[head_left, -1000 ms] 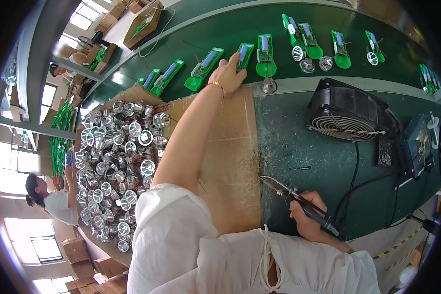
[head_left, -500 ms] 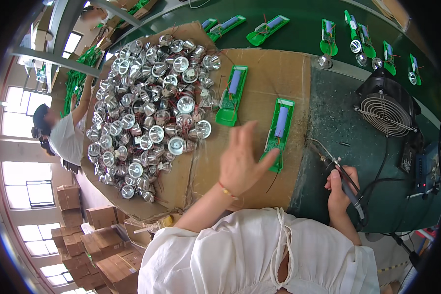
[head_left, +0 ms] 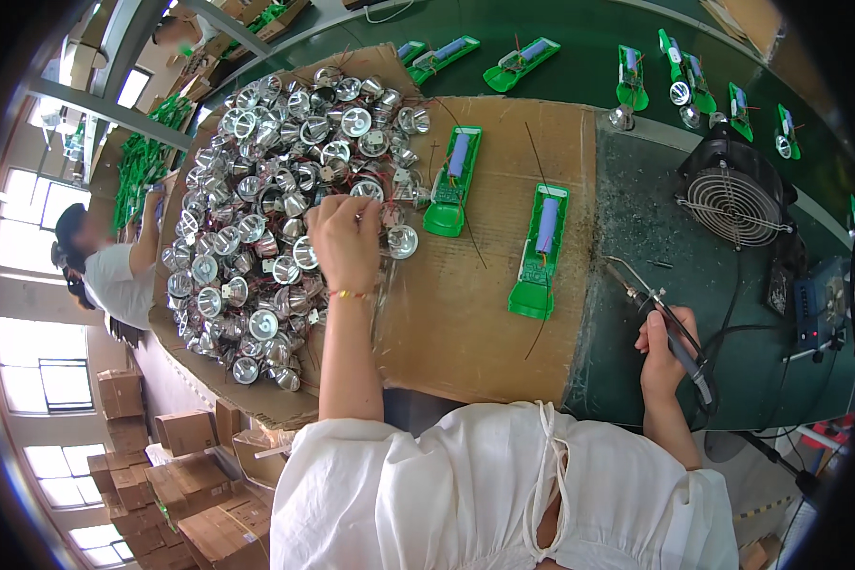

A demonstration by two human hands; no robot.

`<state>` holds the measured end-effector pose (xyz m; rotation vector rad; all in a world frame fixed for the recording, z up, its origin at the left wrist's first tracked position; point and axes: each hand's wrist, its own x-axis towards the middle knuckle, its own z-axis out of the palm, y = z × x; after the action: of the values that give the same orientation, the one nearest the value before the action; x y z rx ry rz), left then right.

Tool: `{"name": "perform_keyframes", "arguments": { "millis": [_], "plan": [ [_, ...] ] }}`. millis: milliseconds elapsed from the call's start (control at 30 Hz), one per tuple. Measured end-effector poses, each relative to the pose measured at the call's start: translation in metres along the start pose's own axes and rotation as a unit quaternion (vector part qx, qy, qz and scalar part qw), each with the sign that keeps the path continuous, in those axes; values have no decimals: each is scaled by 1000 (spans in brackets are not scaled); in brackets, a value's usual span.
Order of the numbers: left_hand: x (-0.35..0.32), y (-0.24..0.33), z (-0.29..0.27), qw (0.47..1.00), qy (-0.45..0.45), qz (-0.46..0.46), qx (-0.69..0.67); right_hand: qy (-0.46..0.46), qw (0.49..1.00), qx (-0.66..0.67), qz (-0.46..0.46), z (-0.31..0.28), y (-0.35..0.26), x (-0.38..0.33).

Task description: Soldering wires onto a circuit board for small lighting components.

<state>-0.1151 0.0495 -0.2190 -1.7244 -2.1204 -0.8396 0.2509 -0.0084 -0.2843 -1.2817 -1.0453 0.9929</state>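
My left hand [head_left: 344, 245] is over the right side of a heap of silver reflector cups [head_left: 252, 228], its fingers curled and pressed together. What they pinch, if anything, is hidden. Gripped in my right hand [head_left: 663, 353] is a soldering iron [head_left: 686, 359], its tip pointing up and left, with a thin bent metal tube alongside. Between the hands, two green casings lie on the cardboard [head_left: 427, 332]. The nearer casing [head_left: 532, 296] and the farther casing [head_left: 442, 218] each carry a purple cylindrical battery, a small circuit board and loose dark wires.
A black fan [head_left: 734, 204] with a wire grille stands at the right, near a blue powered box [head_left: 822, 309]. More green casings [head_left: 522, 65] line the far green surface, some with reflectors attached. Cables cross the right side. A co-worker [head_left: 114, 271] is at the far left.
My left hand has left the nearer casing and moved left onto the reflector heap, its fingers closing. The nearer casing's wires now stick out at both ends. My right hand stays with the iron.
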Motion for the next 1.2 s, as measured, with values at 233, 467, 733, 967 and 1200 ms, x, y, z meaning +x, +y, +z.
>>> {"name": "perform_keyframes", "arguments": {
  "millis": [233,467,733,967,1200],
  "plan": [
    [-48,74,-27,839,-286,-232,-400,-76,996,37,-33,10,-20,-9],
    [-74,94,16,838,-316,-230,-381,-129,991,-16,-31,32,-19,-10],
    [-73,101,21,875,-310,-138,-346,-113,993,-2,-22,45,-20,-8],
    [-74,99,24,857,-319,-150,-375,-126,992,6,6,43,-19,-8],
    [-72,100,22,850,-338,-158,-372,-94,994,50,33,39,-27,-12]
  ]
}}
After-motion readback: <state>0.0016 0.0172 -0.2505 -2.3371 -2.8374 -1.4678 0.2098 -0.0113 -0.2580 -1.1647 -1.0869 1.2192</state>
